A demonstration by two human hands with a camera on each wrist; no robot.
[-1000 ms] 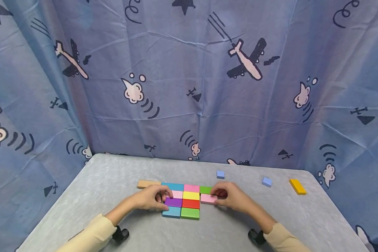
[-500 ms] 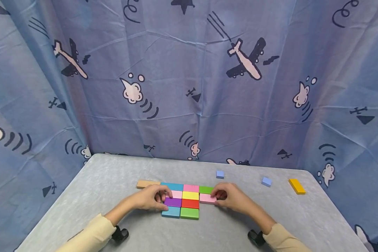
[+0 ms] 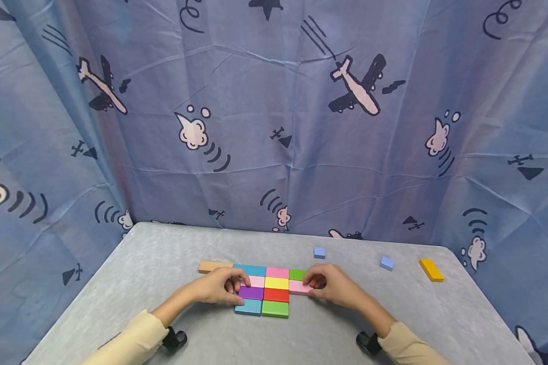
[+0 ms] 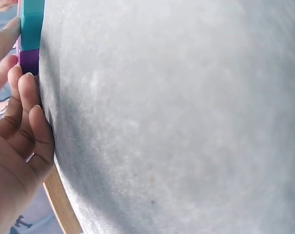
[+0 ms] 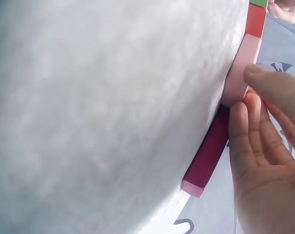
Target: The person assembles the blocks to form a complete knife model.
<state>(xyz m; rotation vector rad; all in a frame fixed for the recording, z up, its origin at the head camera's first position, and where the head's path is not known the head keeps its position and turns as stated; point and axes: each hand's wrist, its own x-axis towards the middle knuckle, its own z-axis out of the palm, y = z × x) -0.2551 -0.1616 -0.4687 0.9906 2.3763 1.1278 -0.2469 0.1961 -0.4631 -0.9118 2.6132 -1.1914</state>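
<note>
Flat coloured blocks lie joined in rows on the grey table. My right hand (image 3: 335,285) pinches a pink block (image 5: 241,73) at the right side of the group, its left end against the yellow block (image 3: 276,283) and red block (image 3: 276,295). Behind it lies a green block (image 3: 298,274); a magenta block (image 5: 208,148) shows beyond my fingers in the right wrist view. My left hand (image 3: 216,287) rests at the group's left edge, its thumb touching the blue block (image 3: 248,307), a finger on the pale pink block (image 3: 257,281), others beside the purple block (image 3: 251,292).
A wooden-coloured block (image 3: 215,266) extends left from the back row. Two small light-blue blocks (image 3: 319,252) and a yellow-orange block (image 3: 431,270) lie apart at the back right. A patterned blue curtain (image 3: 274,126) hangs behind the table.
My right hand has slid the pink block slightly left, so the narrow gap to the yellow and red blocks is gone. My left hand has stayed in place.
</note>
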